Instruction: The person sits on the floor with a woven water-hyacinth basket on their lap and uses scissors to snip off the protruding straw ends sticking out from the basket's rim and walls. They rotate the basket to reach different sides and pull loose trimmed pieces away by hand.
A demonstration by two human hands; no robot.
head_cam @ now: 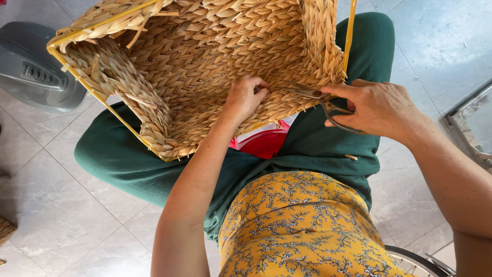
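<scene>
A large woven straw basket (205, 56) on a yellow wire frame rests tilted on my lap, its open side facing me. My left hand (245, 95) reaches inside and pinches a strand on the woven inner wall. My right hand (376, 107) grips a pair of scissors (320, 100) by the handles. The blades point left at the basket's lower right edge, close to my left fingers.
A grey plastic fan base (31, 69) sits on the tiled floor (61, 205) at upper left. A red plastic object (266, 142) shows between my knees under the basket. A metal-framed thing (474, 125) lies at right, a wheel rim (417, 261) at lower right.
</scene>
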